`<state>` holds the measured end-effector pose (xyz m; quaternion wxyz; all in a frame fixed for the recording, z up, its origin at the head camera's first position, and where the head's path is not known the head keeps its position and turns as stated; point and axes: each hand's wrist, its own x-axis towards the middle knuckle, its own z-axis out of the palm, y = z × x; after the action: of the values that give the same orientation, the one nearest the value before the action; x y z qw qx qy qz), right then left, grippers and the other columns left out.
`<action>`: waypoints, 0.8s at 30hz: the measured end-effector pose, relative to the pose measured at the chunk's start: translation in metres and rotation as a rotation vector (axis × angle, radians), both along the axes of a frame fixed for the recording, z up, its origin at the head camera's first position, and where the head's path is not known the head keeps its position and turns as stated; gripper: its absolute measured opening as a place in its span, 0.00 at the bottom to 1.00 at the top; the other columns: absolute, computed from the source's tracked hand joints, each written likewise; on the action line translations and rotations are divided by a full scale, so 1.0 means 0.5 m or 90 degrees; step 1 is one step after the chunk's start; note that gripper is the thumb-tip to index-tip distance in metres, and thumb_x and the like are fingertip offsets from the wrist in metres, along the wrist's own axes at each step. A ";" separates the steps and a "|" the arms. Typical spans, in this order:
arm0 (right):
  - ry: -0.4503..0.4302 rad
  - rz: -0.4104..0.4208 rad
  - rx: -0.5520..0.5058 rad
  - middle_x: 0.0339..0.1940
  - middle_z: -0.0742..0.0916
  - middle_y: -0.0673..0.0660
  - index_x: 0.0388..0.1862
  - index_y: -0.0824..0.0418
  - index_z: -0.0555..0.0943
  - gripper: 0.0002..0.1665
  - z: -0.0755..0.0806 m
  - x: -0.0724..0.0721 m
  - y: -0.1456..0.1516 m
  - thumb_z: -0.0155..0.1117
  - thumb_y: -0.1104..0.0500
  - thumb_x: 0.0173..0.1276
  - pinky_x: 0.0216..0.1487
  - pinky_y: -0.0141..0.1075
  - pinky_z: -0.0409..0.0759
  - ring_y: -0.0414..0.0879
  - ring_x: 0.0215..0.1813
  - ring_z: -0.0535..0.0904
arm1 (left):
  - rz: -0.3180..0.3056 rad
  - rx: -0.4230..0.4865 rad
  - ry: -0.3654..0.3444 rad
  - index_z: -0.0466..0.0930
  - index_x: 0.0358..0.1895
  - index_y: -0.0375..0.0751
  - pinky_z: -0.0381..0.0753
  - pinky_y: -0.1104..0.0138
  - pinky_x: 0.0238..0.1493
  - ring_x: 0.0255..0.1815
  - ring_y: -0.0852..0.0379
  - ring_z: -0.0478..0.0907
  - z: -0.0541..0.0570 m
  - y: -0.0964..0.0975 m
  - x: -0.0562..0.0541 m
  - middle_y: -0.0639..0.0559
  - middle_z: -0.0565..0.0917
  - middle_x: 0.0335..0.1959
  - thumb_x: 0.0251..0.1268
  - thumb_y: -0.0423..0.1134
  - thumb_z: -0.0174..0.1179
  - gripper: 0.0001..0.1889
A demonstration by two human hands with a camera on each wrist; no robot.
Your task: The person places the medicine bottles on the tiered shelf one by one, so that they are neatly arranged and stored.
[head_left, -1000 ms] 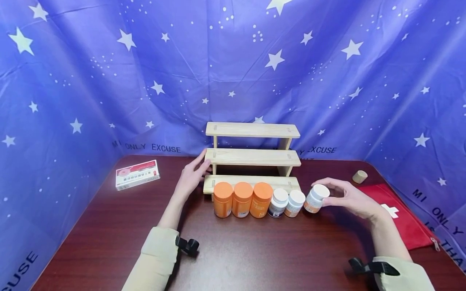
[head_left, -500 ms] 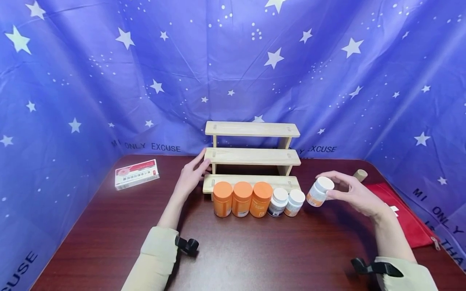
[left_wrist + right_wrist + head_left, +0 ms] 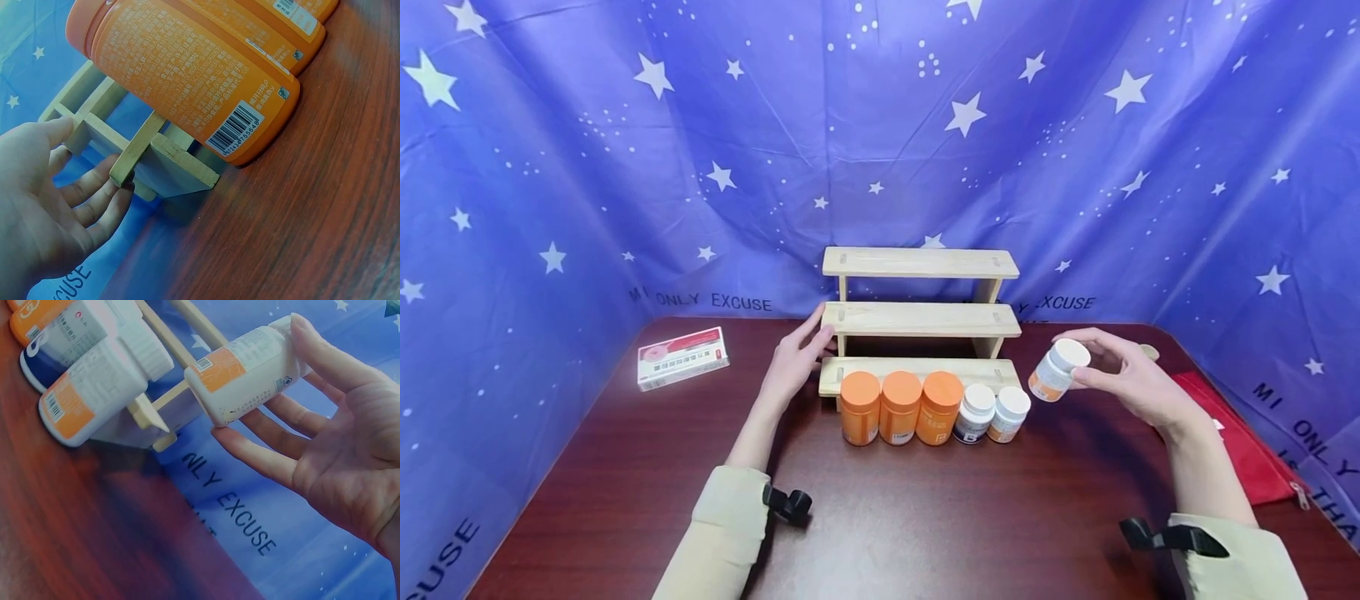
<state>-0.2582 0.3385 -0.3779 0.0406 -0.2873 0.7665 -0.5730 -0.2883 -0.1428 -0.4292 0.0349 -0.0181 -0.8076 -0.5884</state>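
My right hand [image 3: 1131,379] pinches a small white pill bottle [image 3: 240,372] with an orange label band, tilted and raised off the table. Thumb at its cap, fingers along its far side. My left hand [image 3: 793,362] holds the left end of a three-tier wooden stand [image 3: 921,319], thumb at the middle board and other fingers at the lower board's end. In front of the stand, three orange-capped jars [image 3: 900,408] form a row with a white bottle with a dark blue label [image 3: 975,414] and another white-and-orange bottle [image 3: 1009,415] at its right end.
A red and white medicine box [image 3: 683,358] lies at the far left. On the right, a red zip pouch [image 3: 1240,450] is partly covered by my right arm, with a small round wooden piece [image 3: 1148,352] behind it. Blue star-patterned cloth surrounds the dark wooden table [image 3: 895,525].
My right hand has lifted the white bottle from the table, to the right of the row, and tilted it. My left hand stays at the stand's end.
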 end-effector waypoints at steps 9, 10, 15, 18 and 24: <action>-0.008 -0.074 0.066 0.49 0.89 0.45 0.67 0.66 0.75 0.25 0.043 -0.013 -0.022 0.62 0.73 0.71 0.46 0.35 0.89 0.35 0.48 0.86 | -0.002 0.010 -0.005 0.59 0.81 0.64 0.88 0.54 0.54 0.53 0.43 0.86 -0.001 -0.001 -0.002 0.35 0.88 0.49 0.77 0.61 0.54 0.33; -0.009 -0.072 0.067 0.49 0.88 0.45 0.67 0.65 0.75 0.25 0.047 -0.016 -0.023 0.62 0.73 0.72 0.46 0.35 0.89 0.36 0.48 0.86 | -0.002 0.011 -0.004 0.59 0.81 0.64 0.88 0.55 0.53 0.52 0.44 0.86 0.000 -0.001 -0.002 0.35 0.88 0.49 0.77 0.60 0.54 0.33; -0.004 -0.072 0.088 0.50 0.88 0.44 0.67 0.61 0.76 0.25 0.063 -0.028 -0.032 0.62 0.71 0.73 0.47 0.35 0.89 0.35 0.50 0.85 | -0.002 0.004 -0.007 0.59 0.81 0.64 0.88 0.56 0.52 0.53 0.43 0.85 0.002 -0.001 -0.003 0.34 0.88 0.49 0.77 0.61 0.53 0.33; -0.003 -0.065 0.084 0.50 0.88 0.44 0.66 0.61 0.77 0.24 0.073 -0.036 -0.039 0.61 0.71 0.73 0.47 0.35 0.89 0.36 0.50 0.85 | -0.001 0.003 -0.013 0.59 0.81 0.65 0.88 0.57 0.52 0.54 0.43 0.85 0.002 -0.002 -0.002 0.35 0.87 0.53 0.77 0.62 0.53 0.33; 0.005 -0.071 0.099 0.47 0.88 0.45 0.65 0.62 0.77 0.22 0.094 -0.053 -0.052 0.62 0.70 0.73 0.45 0.37 0.90 0.38 0.48 0.86 | -0.004 0.004 -0.016 0.60 0.80 0.67 0.88 0.54 0.55 0.55 0.41 0.85 0.002 0.000 -0.001 0.38 0.83 0.62 0.76 0.63 0.54 0.33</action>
<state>-0.2845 0.3123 -0.3309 0.0282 -0.2423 0.8237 -0.5120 -0.2890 -0.1426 -0.4284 0.0231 -0.0136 -0.8061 -0.5912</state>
